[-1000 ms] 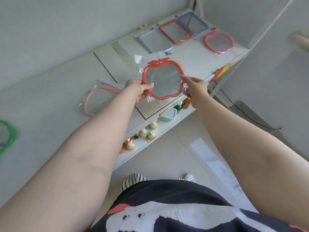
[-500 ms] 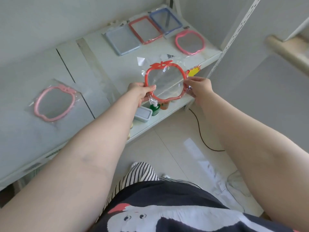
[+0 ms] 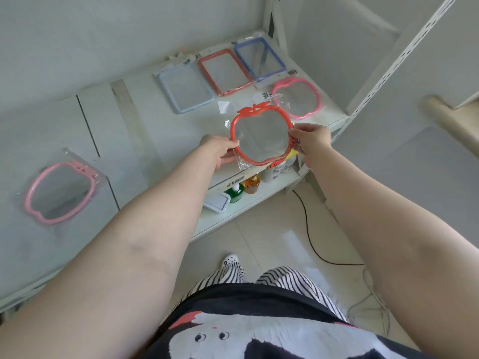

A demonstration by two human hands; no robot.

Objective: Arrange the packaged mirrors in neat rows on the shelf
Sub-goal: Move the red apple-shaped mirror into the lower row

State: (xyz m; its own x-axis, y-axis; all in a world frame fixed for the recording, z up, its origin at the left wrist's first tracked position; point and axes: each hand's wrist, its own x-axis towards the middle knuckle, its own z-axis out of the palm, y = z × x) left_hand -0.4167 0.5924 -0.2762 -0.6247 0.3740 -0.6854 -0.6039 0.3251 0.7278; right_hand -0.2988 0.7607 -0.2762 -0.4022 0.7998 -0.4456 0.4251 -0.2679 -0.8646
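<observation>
Left hand (image 3: 220,150) and right hand (image 3: 312,141) each held a grip on the red apple-shaped mirror (image 3: 260,136) above the shelf (image 3: 145,120) at frame centre

Red mirror (image 3: 260,137): glossy plastic frame (crinkly clear wrap).

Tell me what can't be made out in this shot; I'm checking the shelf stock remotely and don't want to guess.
Head view only:
- Barcode label by the pink apple mirror: too small to read.
- Shelf-edge label: print blurred.
- Bottles on the lower shelf: the upper shelf and the red apple mirror, held by the left hand and right hand, cover most of them.
- Shelf's left end: cut off by the frame edge.
</observation>
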